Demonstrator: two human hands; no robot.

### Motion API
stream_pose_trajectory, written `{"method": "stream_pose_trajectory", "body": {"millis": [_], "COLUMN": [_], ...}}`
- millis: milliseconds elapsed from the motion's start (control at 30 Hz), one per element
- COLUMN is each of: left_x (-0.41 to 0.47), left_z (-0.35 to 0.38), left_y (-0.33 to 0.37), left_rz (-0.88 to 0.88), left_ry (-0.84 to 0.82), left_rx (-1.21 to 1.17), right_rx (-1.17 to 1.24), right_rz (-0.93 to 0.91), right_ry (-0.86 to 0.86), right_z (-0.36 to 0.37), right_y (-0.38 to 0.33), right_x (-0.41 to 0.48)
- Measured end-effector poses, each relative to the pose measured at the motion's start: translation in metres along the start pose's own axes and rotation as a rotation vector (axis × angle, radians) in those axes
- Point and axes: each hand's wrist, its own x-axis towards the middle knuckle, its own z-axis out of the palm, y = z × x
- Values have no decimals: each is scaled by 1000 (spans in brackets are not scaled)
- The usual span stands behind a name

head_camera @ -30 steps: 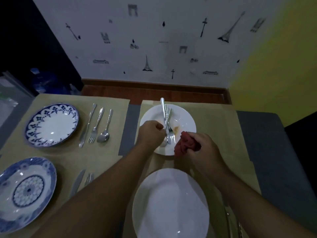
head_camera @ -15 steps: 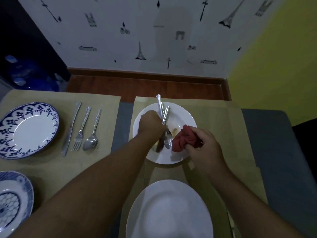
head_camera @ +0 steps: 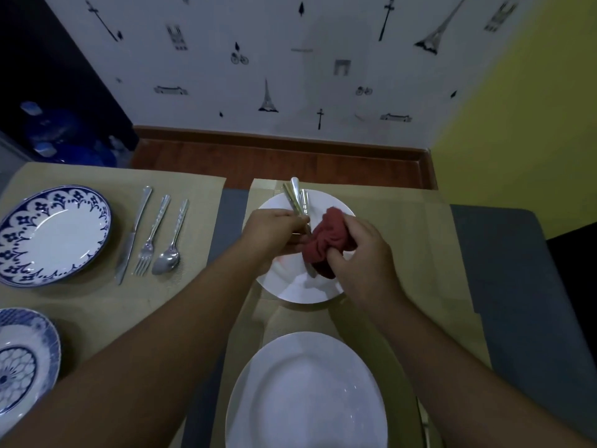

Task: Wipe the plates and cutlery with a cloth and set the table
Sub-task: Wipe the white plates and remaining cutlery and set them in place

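Observation:
My left hand point(head_camera: 274, 231) grips a bundle of cutlery point(head_camera: 297, 197) by the handles, above the far white plate point(head_camera: 297, 286). The handles stick out past my fist toward the wall. My right hand point(head_camera: 358, 253) holds a crumpled red cloth point(head_camera: 329, 240) wrapped around the lower ends of the cutlery; one metal tip shows below the cloth. A second white plate point(head_camera: 307, 392) lies close to me on the same beige placemat point(head_camera: 403, 253).
On the left placemat point(head_camera: 97, 302) a blue-patterned plate point(head_camera: 51, 234) sits with a knife point(head_camera: 132, 234), fork point(head_camera: 151, 237) and spoon point(head_camera: 169, 247) beside it. Another blue plate point(head_camera: 22, 360) lies at the near left. Grey table point(head_camera: 517, 286) shows at right. Blue bottles point(head_camera: 48, 134) stand beyond.
My left hand has lifted the cutlery off the far plate. The cloth in my right hand has moved up and closed around the cutlery ends. The view has shifted.

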Motion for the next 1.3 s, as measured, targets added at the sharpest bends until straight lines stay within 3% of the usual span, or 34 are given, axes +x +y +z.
{"method": "stream_pose_trajectory", "body": {"millis": [133,333,533,700,933,1167,1300], "left_x": [-1,-3,-3,-9,-2,-6,-2], "left_z": [0,1,-6,-5,-14,-17,-28], "left_y": [-2,-10,-6,-11,0,-6,0], "left_rz": [-16,43,75,93,77,1,13], "left_ry": [40,68,72,20,59,-46,-67], "left_rx": [-8,93,46,126,-4,-13,13], "right_rx": [-103,-123,-186,-113,-118,-62,-70], "right_rz": [-126,-69,-135,-39,8,64,110], "right_ry": [-101,-187,-98,-76,-122,-106,-209], "right_z": [7,14,11,12,12,16,11], "right_y": [3,2,2,-5,-6,-13,-7], "right_x": [-9,-22,-27,-18,-19,-5,-11]}}
